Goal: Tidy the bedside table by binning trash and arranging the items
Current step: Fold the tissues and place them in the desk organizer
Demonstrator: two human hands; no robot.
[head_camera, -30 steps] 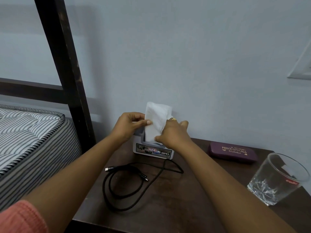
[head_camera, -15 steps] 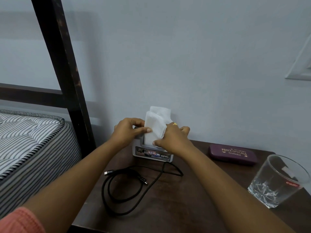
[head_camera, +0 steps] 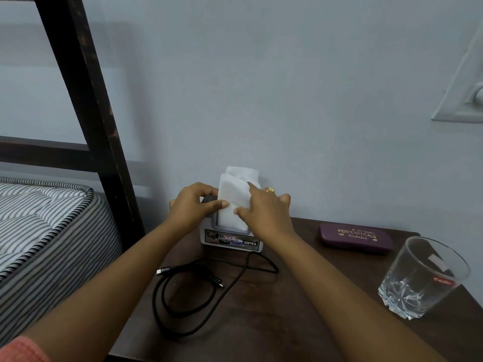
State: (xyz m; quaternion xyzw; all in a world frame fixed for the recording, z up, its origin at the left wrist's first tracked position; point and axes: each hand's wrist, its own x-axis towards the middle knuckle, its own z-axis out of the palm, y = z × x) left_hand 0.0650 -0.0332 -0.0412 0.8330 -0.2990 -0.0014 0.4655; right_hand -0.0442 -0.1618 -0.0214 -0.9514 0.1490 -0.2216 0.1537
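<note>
A stack of white tissues stands upright in a small grey holder with stickers on its front, at the back of the dark wooden bedside table. My left hand grips the left side of the tissues and holder, thumb pressed on the paper. My right hand pinches the tissues from the right, its index finger laid over their front. A coiled black cable lies loose on the table in front of the holder.
A purple glasses case lies at the back right. A clear glass tumbler stands near the right edge. A striped mattress and dark bed frame post are at left. The wall is right behind the holder.
The tissues have gone lower into the holder between my hands. My right index finger now lies across their front. The view has shifted slightly.
</note>
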